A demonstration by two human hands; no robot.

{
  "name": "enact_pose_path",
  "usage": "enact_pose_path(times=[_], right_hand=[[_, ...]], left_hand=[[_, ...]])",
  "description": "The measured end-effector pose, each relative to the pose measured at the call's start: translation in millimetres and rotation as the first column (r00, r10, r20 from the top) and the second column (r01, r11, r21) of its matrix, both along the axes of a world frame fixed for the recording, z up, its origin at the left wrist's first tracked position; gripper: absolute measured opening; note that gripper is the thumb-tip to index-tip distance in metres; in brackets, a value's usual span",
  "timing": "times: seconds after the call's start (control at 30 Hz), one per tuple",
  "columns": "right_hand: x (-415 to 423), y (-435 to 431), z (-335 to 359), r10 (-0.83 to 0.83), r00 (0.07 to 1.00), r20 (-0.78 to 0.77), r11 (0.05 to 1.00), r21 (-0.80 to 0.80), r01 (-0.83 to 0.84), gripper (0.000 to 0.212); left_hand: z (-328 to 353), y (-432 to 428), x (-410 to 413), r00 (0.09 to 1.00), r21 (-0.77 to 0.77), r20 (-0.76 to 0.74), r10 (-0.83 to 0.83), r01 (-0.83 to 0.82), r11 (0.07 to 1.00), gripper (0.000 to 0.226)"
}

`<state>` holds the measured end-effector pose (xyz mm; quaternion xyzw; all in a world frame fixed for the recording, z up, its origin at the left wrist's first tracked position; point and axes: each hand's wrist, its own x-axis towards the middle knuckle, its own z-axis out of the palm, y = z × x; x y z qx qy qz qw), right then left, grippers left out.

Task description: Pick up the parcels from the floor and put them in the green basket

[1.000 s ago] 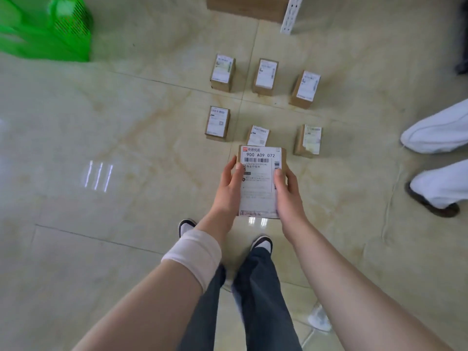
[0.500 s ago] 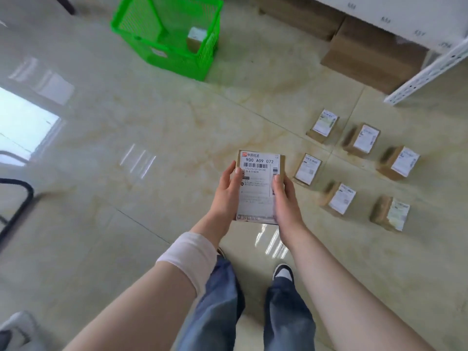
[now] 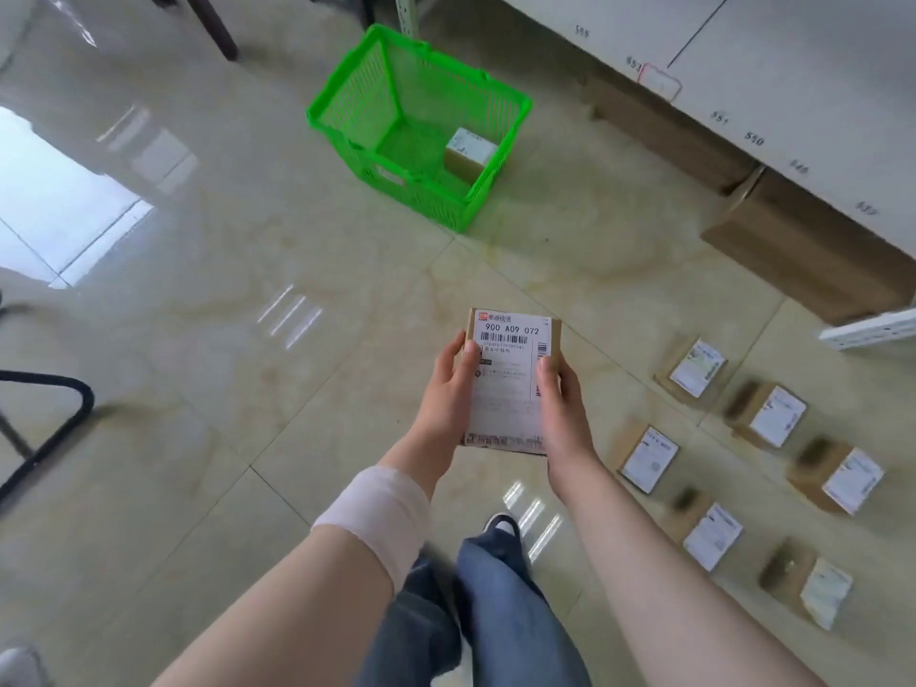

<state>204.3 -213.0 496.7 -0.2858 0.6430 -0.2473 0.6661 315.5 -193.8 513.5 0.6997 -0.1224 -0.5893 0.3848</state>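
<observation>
Between your left hand (image 3: 446,389) and right hand (image 3: 562,404), the flat brown cardboard parcel with its white label (image 3: 510,384) hangs above the floor (image 3: 238,399), each grip pinching a long edge. Carry it level to the green plastic mesh basket (image 3: 354,99) ahead and lower it beside the small brown box (image 3: 466,156) inside.

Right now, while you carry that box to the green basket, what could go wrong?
1. The green basket stands some way ahead; tossing the held parcel from here might miss, or hit the parcel already inside.
2. Six loose parcels lie right of the shoe; a careless step could kick one.
3. The left hand and right hand hold it by its sides, so it might slip.
</observation>
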Motion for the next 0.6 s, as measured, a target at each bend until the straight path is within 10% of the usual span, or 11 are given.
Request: enact_pose_path(times=[0.6], right_hand=[[234.9,-188.3,-22.1,-0.006,0.996,-0.091,1.000,0.028,0.008,0.044]], left_hand=[[-24.1,-185.6,231.7,0.999,-0.016,-0.049,0.008,-0.009,1.000,0.051]])
